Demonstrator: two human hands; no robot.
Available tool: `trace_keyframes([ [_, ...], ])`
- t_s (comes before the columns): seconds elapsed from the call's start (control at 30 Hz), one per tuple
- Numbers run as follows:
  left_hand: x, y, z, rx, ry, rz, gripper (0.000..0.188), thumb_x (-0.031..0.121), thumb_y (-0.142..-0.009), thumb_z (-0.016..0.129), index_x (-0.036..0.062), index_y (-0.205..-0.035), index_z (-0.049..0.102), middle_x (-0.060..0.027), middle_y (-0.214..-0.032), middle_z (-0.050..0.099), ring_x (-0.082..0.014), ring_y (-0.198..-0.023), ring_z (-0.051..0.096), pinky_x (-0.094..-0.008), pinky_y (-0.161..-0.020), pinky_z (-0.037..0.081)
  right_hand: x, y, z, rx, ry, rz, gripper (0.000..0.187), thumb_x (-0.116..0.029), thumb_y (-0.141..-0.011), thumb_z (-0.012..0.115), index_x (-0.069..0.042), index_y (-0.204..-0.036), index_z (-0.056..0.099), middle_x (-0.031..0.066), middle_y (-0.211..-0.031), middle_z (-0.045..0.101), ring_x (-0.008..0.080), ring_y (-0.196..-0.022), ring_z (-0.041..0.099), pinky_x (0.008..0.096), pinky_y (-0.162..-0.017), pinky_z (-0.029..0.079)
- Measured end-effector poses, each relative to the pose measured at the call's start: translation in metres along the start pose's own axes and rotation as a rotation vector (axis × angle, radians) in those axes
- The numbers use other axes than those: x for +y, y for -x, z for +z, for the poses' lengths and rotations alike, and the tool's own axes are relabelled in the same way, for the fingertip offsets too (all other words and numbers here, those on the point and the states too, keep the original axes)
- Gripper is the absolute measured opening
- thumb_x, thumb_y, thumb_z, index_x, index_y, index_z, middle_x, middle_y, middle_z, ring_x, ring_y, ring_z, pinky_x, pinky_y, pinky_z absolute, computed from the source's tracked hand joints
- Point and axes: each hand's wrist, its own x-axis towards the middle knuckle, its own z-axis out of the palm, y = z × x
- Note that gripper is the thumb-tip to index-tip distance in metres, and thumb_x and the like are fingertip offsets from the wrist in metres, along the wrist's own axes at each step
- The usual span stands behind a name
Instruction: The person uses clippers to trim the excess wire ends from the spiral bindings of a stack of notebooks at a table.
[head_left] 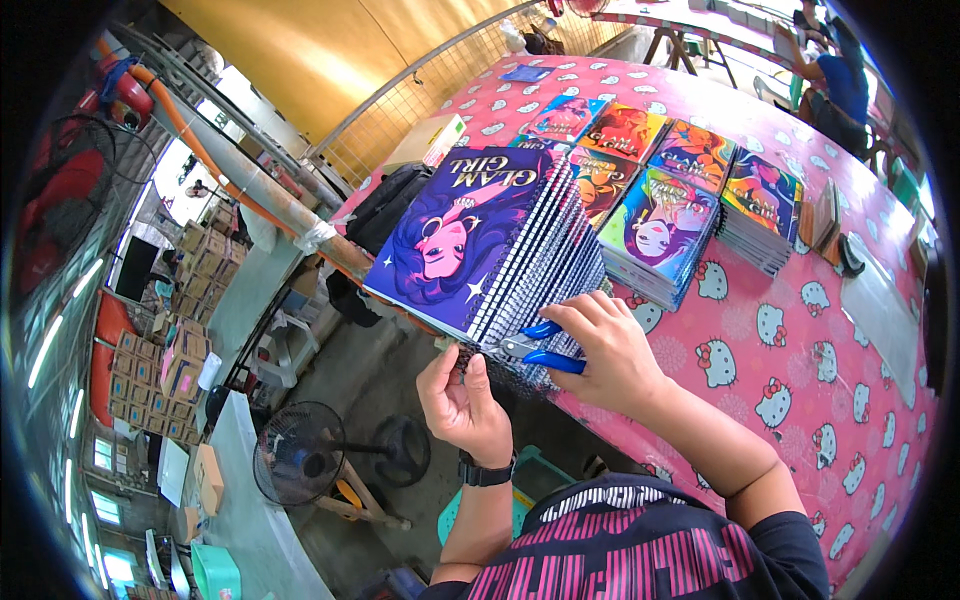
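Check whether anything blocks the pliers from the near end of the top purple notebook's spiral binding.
Nothing visible does. The right hand holds the blue-handled pliers with their jaws close to the spiral binding, though contact is unclear. The left hand is at the near corner of the purple notebook, left of the jaws, not between.

We wore a dark short-sleeved shirt (625, 552), which had pink and white striped markings (700, 552), and a black strap (487, 471) around our left wrist (488, 452).

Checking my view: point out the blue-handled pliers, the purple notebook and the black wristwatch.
Blue-handled pliers (550, 361): head view, on the lower handle.
Purple notebook (455, 238): head view, on the front cover.
Black wristwatch (487, 473): head view, on the strap.
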Motion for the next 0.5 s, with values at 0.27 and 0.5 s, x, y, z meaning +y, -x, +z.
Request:
trace_keyframes([
  [0.27, 0.002, -0.004, 0.002, 0.08, 0.014, -0.05, 0.025, 0.005, -0.088, 0.062, -0.0042, -0.111, 0.056, -0.0067, -0.099, 0.058, -0.0112, -0.084, 0.055, -0.0228, -0.072, 0.046, 0.003, 0.009, 0.011, -0.153, -0.174, 0.151, 0.037, -0.014, -0.059, 0.074, -0.005, -0.092, 0.061, 0.0099, -0.078, 0.059, 0.0272, -0.072, 0.059, 0.0378, -0.063, 0.049],
  [0.5, -0.008, -0.019, -0.005, 0.402, 0.989, -0.944, 0.035, 0.025, -0.096, 0.05, -0.0018, -0.118, 0.052, -0.006, -0.096, 0.059, -0.0146, -0.075, 0.055, -0.0207, -0.066, 0.045, 0.005, 0.017, 0.01, -0.133, -0.099, 0.125, 0.05, -0.017, -0.061, 0.075, -0.008, -0.107, 0.058, 0.009, -0.089, 0.056, 0.0282, -0.088, 0.054, 0.0397, -0.079, 0.043],
])
